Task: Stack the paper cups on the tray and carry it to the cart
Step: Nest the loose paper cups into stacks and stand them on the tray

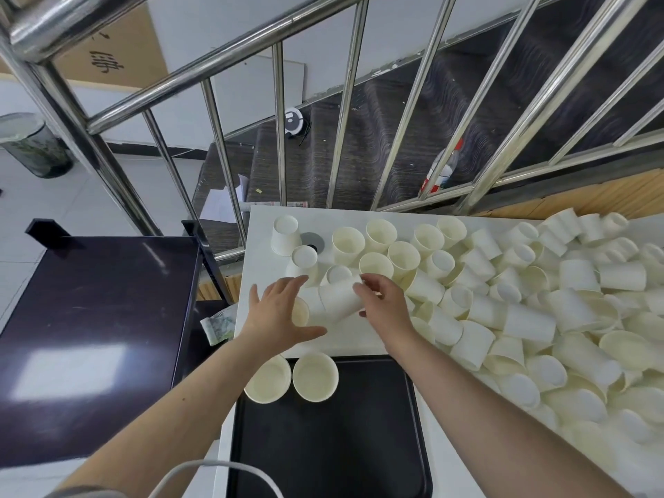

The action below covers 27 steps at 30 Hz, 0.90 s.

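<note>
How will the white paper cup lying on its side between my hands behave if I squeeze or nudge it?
The white paper cup on its side looks thin-walled, so it probably dents under a firm squeeze. Lying sideways on the smooth white table, it would likely roll in a curve. It seems very light.

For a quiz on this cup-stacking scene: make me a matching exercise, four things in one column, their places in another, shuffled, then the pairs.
Things:
1. tray
2. cart
3. plastic bottle
4. cup held by both hands

Places:
A. on the stairs behind the railing
B. beside the table, on the left
C. above the white table, lying on its side
D. at the near table edge, with two upright cups at its far left corner

Pairs: 1-D, 2-B, 3-A, 4-C
</note>
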### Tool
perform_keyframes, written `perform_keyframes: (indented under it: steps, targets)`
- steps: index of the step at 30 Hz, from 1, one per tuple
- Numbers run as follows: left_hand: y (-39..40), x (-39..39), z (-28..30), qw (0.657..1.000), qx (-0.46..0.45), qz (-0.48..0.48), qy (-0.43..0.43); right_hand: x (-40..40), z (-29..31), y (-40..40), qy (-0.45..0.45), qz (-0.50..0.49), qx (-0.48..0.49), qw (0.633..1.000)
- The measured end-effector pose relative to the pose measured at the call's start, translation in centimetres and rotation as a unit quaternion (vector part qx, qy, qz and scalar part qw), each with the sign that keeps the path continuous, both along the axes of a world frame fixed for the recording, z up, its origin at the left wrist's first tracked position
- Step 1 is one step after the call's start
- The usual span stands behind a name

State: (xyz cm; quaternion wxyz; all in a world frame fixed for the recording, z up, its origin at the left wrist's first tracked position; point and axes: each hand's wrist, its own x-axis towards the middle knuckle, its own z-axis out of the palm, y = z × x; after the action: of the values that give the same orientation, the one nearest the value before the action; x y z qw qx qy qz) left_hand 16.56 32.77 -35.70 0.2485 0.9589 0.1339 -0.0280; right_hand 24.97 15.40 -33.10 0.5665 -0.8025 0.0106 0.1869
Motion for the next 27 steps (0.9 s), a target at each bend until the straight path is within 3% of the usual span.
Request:
perform_keyframes:
  steps: [4,8,9,11,13,15,19,27]
  targets:
    - [-0.9,0.2,0.9,0.994,-0.083,-0.025,-0.059,-0.2,1.0,0.1,0.145,-0.041,0.113,0.982]
    - [-1.7,0.0,1.9,0.982,-0.151,-0.024,-0.108,-0.6,1.1,-0.1,0.204,-0.029,0.153,0.967]
    - [-1.8,0.0,2.0,0.982,-0.150,-0.024,-0.115,-0.6,0.9,-0.2,0.185,-0.027,0.133,0.973]
    - [-1.9,0.0,1.9,0.984,-0.129,-0.033,-0.122,-1.0,0.5,-0.5,0.060,-0.017,0.028,0.998]
    - [-1.9,0.1,1.9,0.987,-0.098,-0.044,-0.116,-1.4,0.5,-0.7,-0.087,0.000,-0.040,0.995]
    - [-2.0,0.3,1.9,0.990,-0.072,-0.049,-0.115,-1.7,1.0,-0.4,-0.149,0.045,-0.048,0.987]
    - [-2.8,0.6,1.7,0.991,-0.037,-0.068,-0.113,-1.6,0.9,0.3,-0.131,0.126,-0.095,0.979]
    - [-2.1,0.6,1.1,0.997,0.046,-0.057,-0.001,-0.3,-1.3,-0.9,-0.040,0.096,-0.187,0.977]
